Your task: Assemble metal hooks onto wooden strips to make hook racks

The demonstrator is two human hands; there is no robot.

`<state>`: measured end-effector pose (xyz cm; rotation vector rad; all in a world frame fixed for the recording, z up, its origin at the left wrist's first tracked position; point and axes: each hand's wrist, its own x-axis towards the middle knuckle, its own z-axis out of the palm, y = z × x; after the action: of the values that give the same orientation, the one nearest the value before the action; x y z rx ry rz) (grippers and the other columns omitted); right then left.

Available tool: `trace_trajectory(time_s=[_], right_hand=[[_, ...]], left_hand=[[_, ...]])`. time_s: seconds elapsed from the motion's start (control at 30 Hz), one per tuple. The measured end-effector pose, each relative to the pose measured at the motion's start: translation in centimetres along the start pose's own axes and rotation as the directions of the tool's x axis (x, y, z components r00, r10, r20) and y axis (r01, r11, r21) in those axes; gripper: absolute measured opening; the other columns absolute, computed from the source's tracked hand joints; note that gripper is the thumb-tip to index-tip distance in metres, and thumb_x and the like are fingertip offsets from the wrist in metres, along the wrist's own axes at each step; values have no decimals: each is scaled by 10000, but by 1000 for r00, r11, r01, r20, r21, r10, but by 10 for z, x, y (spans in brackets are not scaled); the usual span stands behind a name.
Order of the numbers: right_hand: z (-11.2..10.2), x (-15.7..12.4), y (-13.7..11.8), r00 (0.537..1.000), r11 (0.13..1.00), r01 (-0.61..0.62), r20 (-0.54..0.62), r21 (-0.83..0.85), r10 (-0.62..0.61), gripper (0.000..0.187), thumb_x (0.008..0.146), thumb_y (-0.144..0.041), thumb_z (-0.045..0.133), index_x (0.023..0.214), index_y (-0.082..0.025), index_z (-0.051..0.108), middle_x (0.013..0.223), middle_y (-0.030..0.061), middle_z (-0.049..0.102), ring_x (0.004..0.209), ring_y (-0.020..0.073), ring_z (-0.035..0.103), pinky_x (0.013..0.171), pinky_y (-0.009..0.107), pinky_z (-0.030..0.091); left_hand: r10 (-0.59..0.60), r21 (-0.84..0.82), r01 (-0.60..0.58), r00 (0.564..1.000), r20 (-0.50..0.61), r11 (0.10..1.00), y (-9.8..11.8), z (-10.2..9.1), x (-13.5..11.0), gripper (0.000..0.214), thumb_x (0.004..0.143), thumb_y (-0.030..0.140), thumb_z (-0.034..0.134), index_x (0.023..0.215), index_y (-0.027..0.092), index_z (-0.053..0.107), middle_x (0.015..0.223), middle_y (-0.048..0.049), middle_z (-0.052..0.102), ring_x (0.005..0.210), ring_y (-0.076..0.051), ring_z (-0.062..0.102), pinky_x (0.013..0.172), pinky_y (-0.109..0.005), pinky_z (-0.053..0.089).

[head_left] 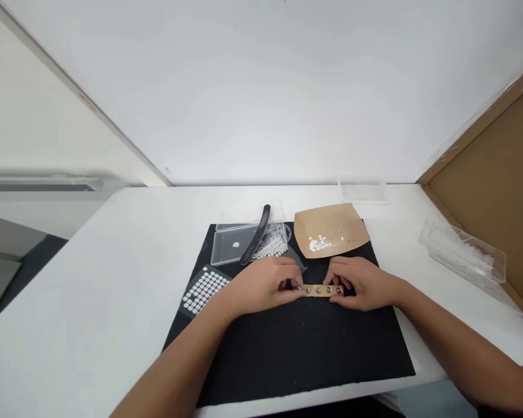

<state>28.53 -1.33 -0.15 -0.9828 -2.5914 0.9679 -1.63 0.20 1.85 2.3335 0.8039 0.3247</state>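
Observation:
A narrow tan strip (323, 289) with a row of small shiny studs lies on the black mat (296, 348). My left hand (261, 285) pinches its left end, fingers curled together. On the strip's right end my right hand (361, 283) is closed, fingers bent over it. Both hands rest on the mat near its middle. Whatever sits under the fingers is hidden.
Behind the hands lie a brown paper sheet (331, 231) with white bits, a clear flat box (235, 244), a black curved tool (257, 233) and a dark card of white dots (203, 289). A clear tray (462, 255) and a cardboard panel (492, 186) stand at the right.

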Motion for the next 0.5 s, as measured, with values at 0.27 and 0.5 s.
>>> trace_trajectory(time_s=[0.27,0.5], right_hand=[[-1,0,-1,1000,1000,3,4,-5,-3,244,873,-281,802,1080,-215,692,907,-12,648,720,132,584,662,269,425],[-1,0,-1,1000,1000,5,8,-2,-5,245,880,-290,800,1086,-216,691,917,-9,650,727,136,593,670,275,430]], left_hand=[[106,-69,-107,994,-19,992,-5,-4,-2,127,988,214,731,962,181,850,907,-63,771,681,-129,694,625,-227,517],[123,-63,-123,992,-4,990,-6,-6,-2,142,1002,239,741,1058,200,865,934,-73,790,717,-151,728,642,-241,539]])
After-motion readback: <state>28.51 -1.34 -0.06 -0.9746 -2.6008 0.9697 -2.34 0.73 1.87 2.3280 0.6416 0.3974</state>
